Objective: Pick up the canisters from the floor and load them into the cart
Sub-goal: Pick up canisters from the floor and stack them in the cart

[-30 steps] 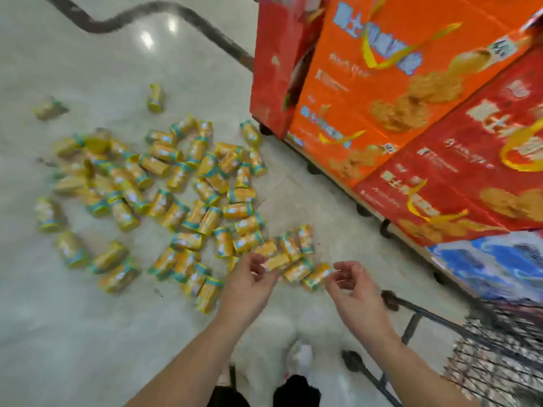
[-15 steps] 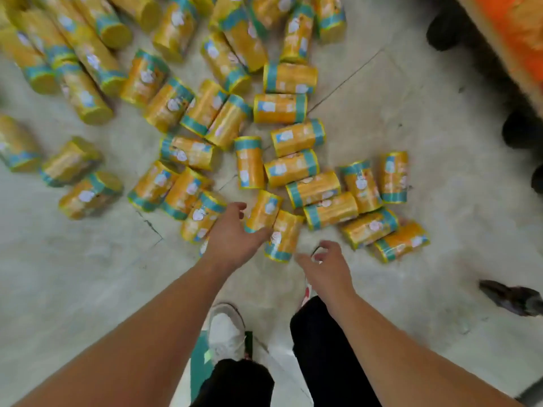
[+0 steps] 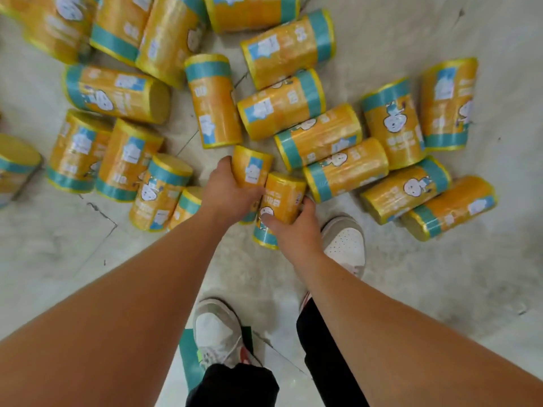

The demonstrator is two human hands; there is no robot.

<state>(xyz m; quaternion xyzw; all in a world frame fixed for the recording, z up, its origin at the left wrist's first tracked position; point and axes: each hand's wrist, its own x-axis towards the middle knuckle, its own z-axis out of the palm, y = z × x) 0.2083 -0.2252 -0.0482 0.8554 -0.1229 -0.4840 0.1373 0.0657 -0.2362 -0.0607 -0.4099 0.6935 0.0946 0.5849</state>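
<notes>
Packed canisters (image 3: 317,139) ahead (many touching), floor (image 3: 440,274) open right and lower left, shoes (image 3: 345,245) close below

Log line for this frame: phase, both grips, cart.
phase: grasp | left grip: holds left canister | right grip: holds right canister | pile: lying on floor | cart: not in view

Left hand (image 3: 227,195), right hand (image 3: 296,232) around adjacent canisters (image 3: 284,193)

Bare forearms (image 3: 132,289); black trousers (image 3: 235,386); white sneakers (image 3: 217,330)
</notes>
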